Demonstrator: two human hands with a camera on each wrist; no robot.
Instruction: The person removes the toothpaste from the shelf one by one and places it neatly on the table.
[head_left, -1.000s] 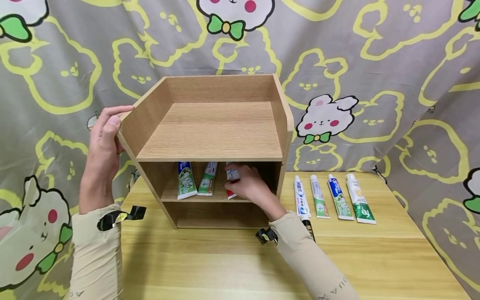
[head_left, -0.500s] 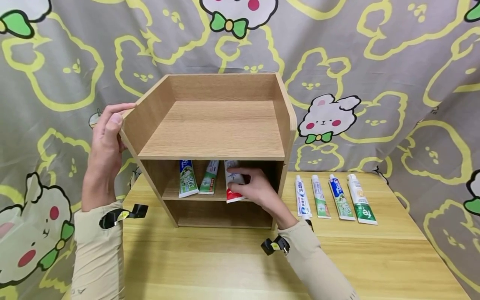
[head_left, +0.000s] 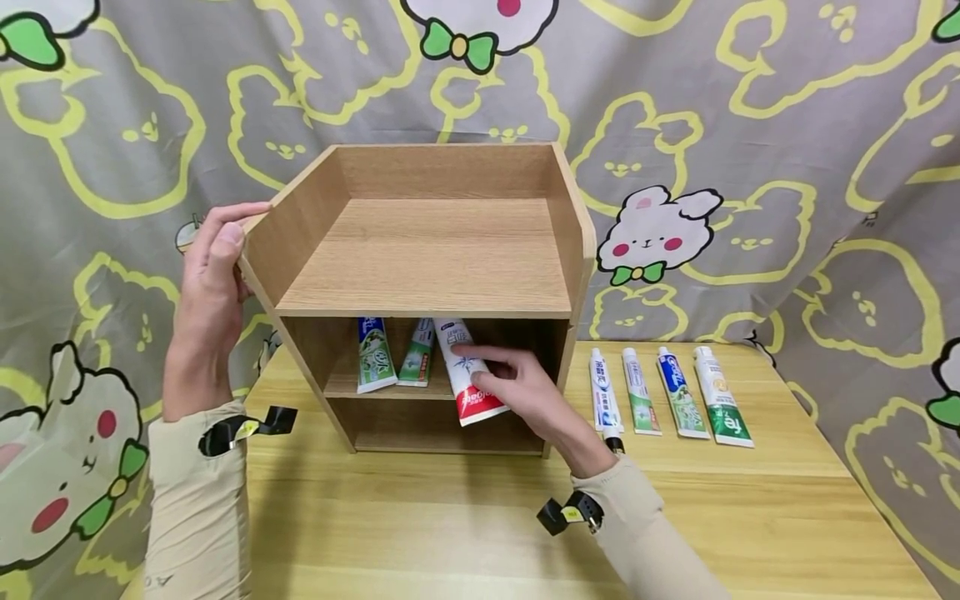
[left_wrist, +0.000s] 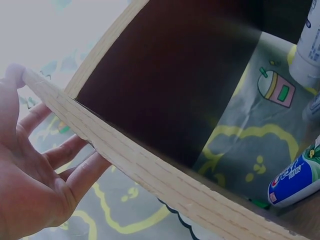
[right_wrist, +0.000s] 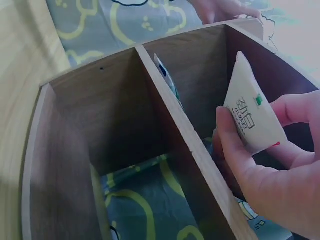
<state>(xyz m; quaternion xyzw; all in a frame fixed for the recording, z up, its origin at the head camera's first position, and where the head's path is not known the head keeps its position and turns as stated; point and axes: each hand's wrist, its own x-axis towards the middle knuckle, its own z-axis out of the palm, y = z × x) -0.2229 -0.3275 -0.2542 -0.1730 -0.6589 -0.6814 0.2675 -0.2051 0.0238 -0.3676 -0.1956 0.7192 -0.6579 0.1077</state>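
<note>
A small wooden shelf unit stands on the table. My left hand grips the front edge of its left side panel, thumb on one face and fingers on the other. My right hand pinches a white and red toothpaste tube between thumb and fingers. The tube is tilted, its red end jutting out in front of the middle shelf and its far end still under the top board. Left of it on that shelf lie a blue-green toothpaste tube and a slimmer green and white tube.
Several toothpaste tubes lie in a row right of the unit, among them a blue-white one, a slim one, a blue-green one and a white-green one. A patterned curtain hangs close behind.
My right hand has drawn the white and red toothpaste tube forward, so more of it shows outside the shelf. My left hand has stayed on the side panel.
</note>
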